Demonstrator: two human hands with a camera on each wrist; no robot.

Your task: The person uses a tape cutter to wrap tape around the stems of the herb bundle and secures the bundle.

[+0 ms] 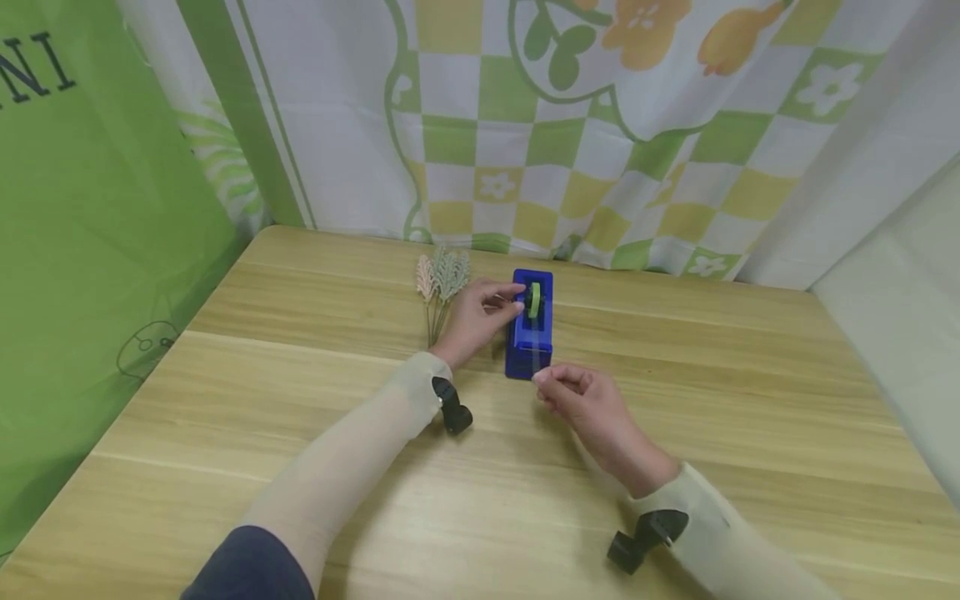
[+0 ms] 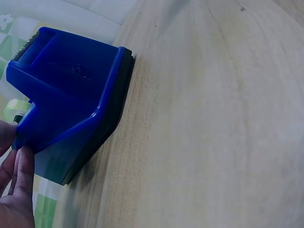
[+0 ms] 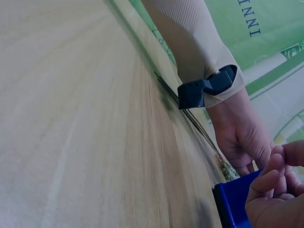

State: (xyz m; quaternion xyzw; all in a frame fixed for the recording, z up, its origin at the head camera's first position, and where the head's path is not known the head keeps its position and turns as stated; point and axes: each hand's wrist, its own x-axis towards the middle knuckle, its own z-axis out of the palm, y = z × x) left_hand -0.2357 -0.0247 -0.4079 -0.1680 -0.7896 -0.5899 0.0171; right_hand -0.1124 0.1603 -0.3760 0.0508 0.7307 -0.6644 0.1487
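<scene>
A blue tape dispenser (image 1: 519, 360) stands on the table, with a roll of tape (image 1: 535, 300) in its well. My left hand (image 1: 478, 315) holds the dispenser's left wall beside the roll, between thumb and fingers. The left wrist view shows the dispenser's side (image 2: 71, 78) and the toothed cutter at its front. Just off the front end, my right hand (image 1: 592, 408) pinches the end of a clear tape strip (image 1: 536, 357) between thumb and index finger. This strip runs back over the dispenser toward the roll. In the right wrist view, the right hand (image 3: 275, 194) overlaps the dispenser.
Artificial flower sprigs (image 1: 448, 275), pale green and pink, lie left of the dispenser, partly behind the left hand. Their thin stems (image 3: 199, 127) show in the right wrist view. A patterned curtain (image 1: 551, 158) hangs along the wooden table's (image 1: 720, 400) back edge.
</scene>
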